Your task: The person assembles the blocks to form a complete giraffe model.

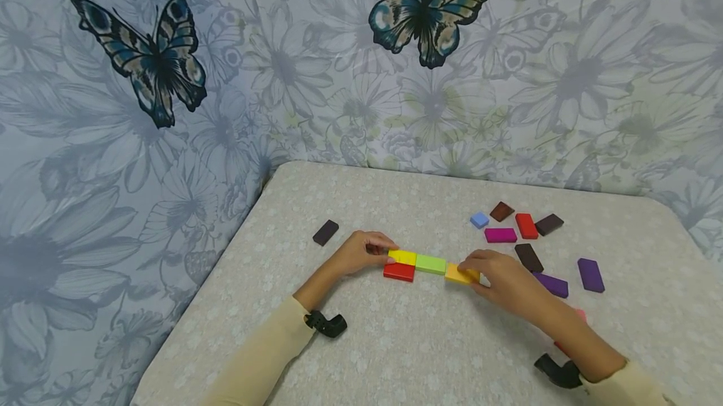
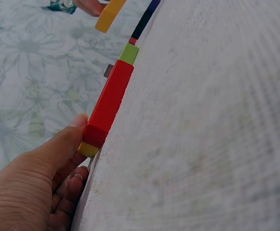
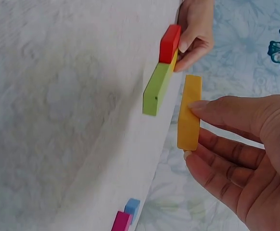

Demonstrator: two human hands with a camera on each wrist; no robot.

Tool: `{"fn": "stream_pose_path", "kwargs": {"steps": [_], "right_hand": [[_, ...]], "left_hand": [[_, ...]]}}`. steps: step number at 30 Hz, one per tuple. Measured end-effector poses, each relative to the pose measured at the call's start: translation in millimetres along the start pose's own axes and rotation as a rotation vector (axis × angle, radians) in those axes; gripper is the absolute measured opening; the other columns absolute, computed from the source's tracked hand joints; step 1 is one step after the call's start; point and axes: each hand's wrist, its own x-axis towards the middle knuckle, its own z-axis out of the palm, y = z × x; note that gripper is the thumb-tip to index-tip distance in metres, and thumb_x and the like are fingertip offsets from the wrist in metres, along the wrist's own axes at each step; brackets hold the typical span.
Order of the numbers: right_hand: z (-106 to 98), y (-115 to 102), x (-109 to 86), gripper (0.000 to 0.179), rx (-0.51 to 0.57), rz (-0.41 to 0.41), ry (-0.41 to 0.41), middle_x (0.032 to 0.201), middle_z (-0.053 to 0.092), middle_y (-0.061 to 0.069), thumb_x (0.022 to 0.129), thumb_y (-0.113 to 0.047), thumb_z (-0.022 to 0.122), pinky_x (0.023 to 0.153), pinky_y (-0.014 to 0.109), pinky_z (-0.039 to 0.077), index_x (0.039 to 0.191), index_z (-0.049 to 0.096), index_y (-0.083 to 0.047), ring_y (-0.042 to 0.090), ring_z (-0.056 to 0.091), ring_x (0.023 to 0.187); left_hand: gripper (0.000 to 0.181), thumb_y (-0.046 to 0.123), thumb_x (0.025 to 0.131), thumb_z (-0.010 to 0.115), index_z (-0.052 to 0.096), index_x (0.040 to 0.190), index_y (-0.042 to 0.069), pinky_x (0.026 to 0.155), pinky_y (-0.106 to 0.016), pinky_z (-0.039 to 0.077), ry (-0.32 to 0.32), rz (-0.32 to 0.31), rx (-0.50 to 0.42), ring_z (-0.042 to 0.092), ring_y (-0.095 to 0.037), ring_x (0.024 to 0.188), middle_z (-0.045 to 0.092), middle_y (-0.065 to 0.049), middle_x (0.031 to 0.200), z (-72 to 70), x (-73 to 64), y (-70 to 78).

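Observation:
My left hand (image 1: 361, 250) pinches the left end of a yellow block (image 1: 404, 258) that lies on the table. A red block (image 1: 398, 273) lies along the near side of the yellow one. From the yellow block's right end a light green block (image 1: 431, 265) continues the line. With thumb and fingertips, my right hand (image 1: 505, 280) holds an orange-yellow block (image 3: 190, 113). The right wrist view shows this block raised off the table, apart from the green block (image 3: 156, 91). In the left wrist view the left thumb lies at the red block's end (image 2: 108, 103).
Right of the hands lie several loose blocks: blue (image 1: 479, 220), brown (image 1: 501, 211), magenta (image 1: 500, 235), red (image 1: 526, 226), dark brown (image 1: 528, 257) and purple (image 1: 590, 275). One dark block (image 1: 326, 232) lies far left. Patterned cloth (image 1: 429, 111) stands behind the table (image 1: 350, 356).

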Motion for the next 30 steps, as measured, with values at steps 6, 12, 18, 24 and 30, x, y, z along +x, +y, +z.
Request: {"fn": "stream_pose_path", "kwargs": {"steps": [6,12,18,24,30], "right_hand": [[6.6,-13.0,9.5,0.033,0.028,-0.013,-0.044,0.112,0.071,0.006,0.082,-0.008,0.085,0.090,0.045,0.056,0.114,0.077,-0.011,0.027,0.066,0.105],[17.5,-22.3,15.6,0.030,0.045,-0.045,-0.052,0.107,0.072,0.004,0.082,-0.006,0.084,0.089,0.044,0.056,0.111,0.077,-0.009,0.025,0.067,0.101],[29.8,-24.4,17.0,0.027,0.060,-0.052,-0.068,0.104,0.073,0.005,0.081,-0.004,0.085,0.087,0.043,0.057,0.106,0.078,-0.006,0.024,0.068,0.099],[38.4,-23.1,17.4,0.026,0.031,-0.038,-0.060,0.101,0.073,0.004,0.078,-0.005,0.087,0.084,0.041,0.058,0.103,0.078,-0.007,0.021,0.068,0.094],[37.6,-25.3,16.2,0.028,-0.025,0.061,-0.071,0.092,0.070,-0.003,0.077,-0.010,0.089,0.073,0.034,0.055,0.103,0.082,-0.014,0.012,0.059,0.078]], "left_hand": [[0.031,0.014,0.085,0.084,0.079,0.116,0.014,0.070,-0.025,0.052,0.002,0.013,0.014,0.060,-0.011,0.080,0.073,0.005,0.108,-2.1,0.4,-0.4],[0.031,0.013,0.085,0.084,0.079,0.116,0.013,0.070,-0.024,0.051,0.000,0.015,0.012,0.060,-0.012,0.080,0.074,0.001,0.108,-2.4,-0.2,1.6],[0.032,0.012,0.085,0.083,0.078,0.116,0.011,0.070,-0.024,0.050,-0.002,0.006,0.011,0.058,-0.014,0.080,0.074,-0.003,0.109,-1.0,-1.8,3.0],[0.032,0.012,0.085,0.084,0.079,0.116,0.011,0.070,-0.023,0.050,0.006,-0.006,0.008,0.059,-0.012,0.080,0.074,0.000,0.109,0.2,-1.7,3.1],[0.031,0.013,0.084,0.084,0.079,0.115,0.012,0.069,-0.024,0.050,0.002,0.005,0.010,0.059,-0.013,0.079,0.074,0.000,0.108,-0.2,-1.9,4.3]]}}
